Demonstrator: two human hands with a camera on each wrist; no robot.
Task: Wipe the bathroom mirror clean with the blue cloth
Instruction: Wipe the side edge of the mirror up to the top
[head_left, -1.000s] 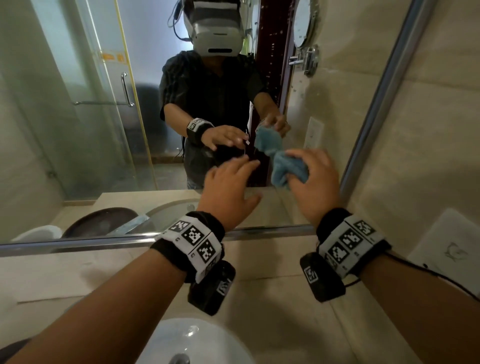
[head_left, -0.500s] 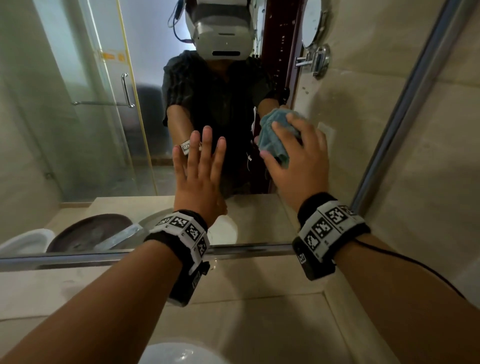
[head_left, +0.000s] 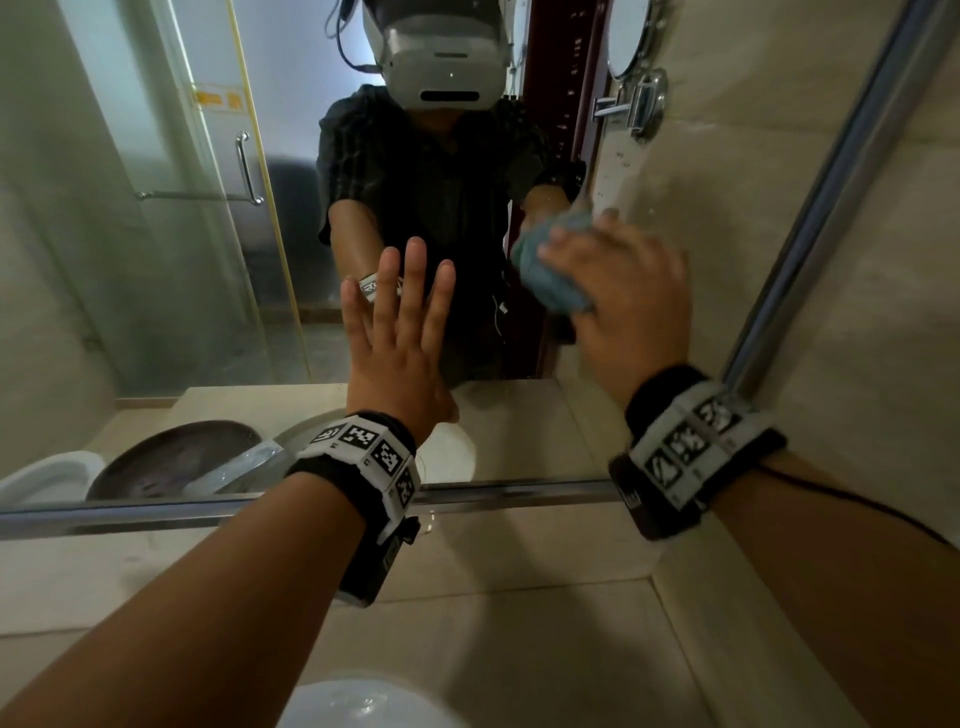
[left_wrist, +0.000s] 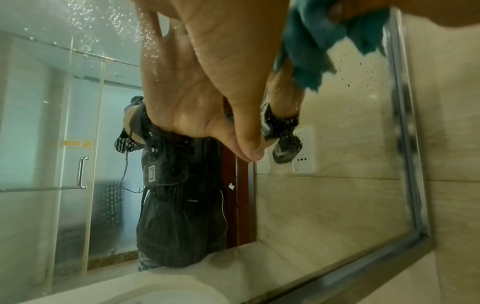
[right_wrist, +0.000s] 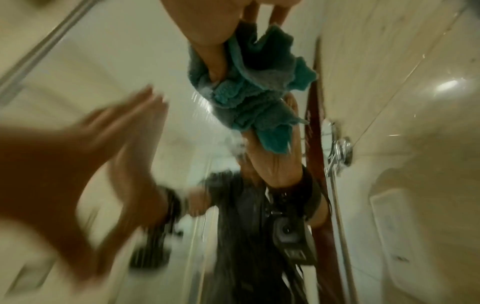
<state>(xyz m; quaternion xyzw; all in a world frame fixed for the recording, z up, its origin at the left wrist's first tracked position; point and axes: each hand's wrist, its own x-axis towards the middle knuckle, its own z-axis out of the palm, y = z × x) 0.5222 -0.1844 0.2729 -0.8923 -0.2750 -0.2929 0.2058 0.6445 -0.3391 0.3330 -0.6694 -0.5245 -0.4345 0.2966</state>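
The bathroom mirror (head_left: 156, 270) fills the wall ahead inside a metal frame (head_left: 519, 491), with water droplets on its glass (left_wrist: 109, 18). My right hand (head_left: 631, 304) grips the bunched blue cloth (head_left: 550, 275) and presses it on the glass near the right edge; the hand is motion-blurred. In the right wrist view the thumb and fingers curl round the cloth (right_wrist: 249, 92). My left hand (head_left: 400, 332) lies flat on the mirror with straight fingers, left of the cloth. The left wrist view shows the left hand's palm (left_wrist: 207, 61) meeting its reflection, with the cloth (left_wrist: 311, 51) at upper right.
A white basin (head_left: 363, 706) sits below my arms in a beige counter (head_left: 519, 623). A tiled wall (head_left: 857, 338) stands just right of the mirror frame. The mirror reflects a person in a headset, a glass shower door and a toilet.
Both hands rose from in front of the mirror onto the glass. The left hand flattened against it. The right hand pressed the cloth on, and now blurs with motion there.
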